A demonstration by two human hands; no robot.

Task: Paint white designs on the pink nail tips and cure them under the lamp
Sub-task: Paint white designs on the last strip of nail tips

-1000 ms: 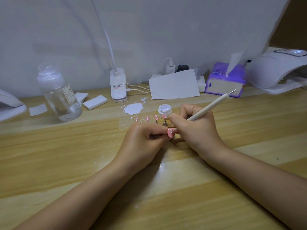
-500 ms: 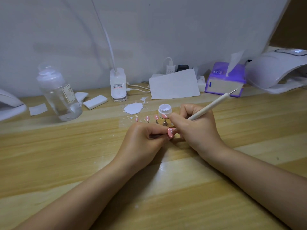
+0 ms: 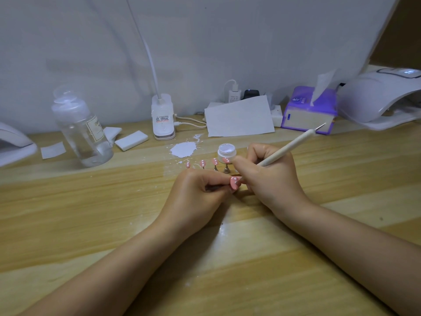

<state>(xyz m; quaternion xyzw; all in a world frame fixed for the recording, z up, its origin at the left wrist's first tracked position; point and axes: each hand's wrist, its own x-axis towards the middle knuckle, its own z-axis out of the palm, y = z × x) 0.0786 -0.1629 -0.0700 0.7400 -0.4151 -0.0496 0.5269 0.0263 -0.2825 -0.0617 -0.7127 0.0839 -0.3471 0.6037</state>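
My left hand point(image 3: 200, 192) pinches the pink nail tip point(image 3: 234, 184) steady, so my right hand point(image 3: 271, 176), gripping the dotting pen point(image 3: 291, 147), can dot it.

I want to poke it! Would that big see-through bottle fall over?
Probably not from a gentle poke: the clear bottle stands upright on a wide, flat base. It looks nearly empty, so likely light; a harder push up high might slide or tip it.
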